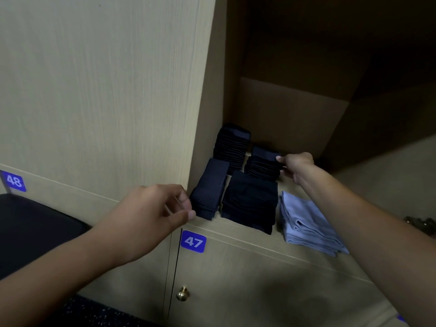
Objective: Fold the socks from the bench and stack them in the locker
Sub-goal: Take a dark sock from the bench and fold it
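Inside the open locker [292, 109], four dark sock stacks sit on the shelf beside a light blue pile [309, 223] (folded cloth). The right hand [297, 167] pinches the back right stack [263, 165]; the left hand [151, 208], fingers loosely curled, touches the front left stack [208, 191]

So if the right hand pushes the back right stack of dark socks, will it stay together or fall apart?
The back right stack of socks is tall and made of many thin loose layers, so a push near the top would probably shear it. The right hand touches its side; soft fabric likely gives rather than slides. It looks light.
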`<act>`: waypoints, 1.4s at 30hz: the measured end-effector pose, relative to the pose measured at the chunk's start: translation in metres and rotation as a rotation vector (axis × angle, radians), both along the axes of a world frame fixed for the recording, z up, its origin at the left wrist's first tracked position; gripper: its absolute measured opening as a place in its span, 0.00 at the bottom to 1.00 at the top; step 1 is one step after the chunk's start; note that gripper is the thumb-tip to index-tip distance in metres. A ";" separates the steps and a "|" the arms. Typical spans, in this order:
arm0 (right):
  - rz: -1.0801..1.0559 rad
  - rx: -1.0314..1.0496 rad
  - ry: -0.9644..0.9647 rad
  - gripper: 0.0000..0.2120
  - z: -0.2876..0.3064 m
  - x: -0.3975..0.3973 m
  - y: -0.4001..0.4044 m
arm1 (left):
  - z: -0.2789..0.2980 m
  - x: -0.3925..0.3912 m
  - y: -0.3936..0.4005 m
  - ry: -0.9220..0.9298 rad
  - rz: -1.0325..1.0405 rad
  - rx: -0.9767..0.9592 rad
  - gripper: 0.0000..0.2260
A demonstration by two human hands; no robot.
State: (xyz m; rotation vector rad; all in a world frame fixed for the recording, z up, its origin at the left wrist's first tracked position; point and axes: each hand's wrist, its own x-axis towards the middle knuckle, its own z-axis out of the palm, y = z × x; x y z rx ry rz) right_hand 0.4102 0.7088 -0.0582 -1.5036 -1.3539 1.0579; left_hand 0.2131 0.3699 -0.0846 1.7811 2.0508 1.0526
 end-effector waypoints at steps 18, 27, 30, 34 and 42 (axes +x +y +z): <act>0.026 0.125 -0.211 0.08 0.002 0.004 -0.011 | 0.002 -0.007 -0.006 0.008 0.004 -0.003 0.04; 0.211 0.435 -0.414 0.07 0.025 0.003 -0.076 | 0.008 -0.019 -0.023 0.042 0.037 -0.062 0.05; 0.319 0.544 -0.410 0.07 0.034 -0.002 -0.123 | 0.012 -0.025 -0.034 0.054 0.038 -0.077 0.05; 0.479 0.615 -0.371 0.04 0.035 -0.009 -0.189 | 0.014 -0.032 -0.051 0.091 0.072 -0.109 0.04; 0.832 0.686 -0.345 0.03 0.013 -0.038 -0.287 | 0.019 -0.046 -0.104 0.103 0.141 -0.195 0.05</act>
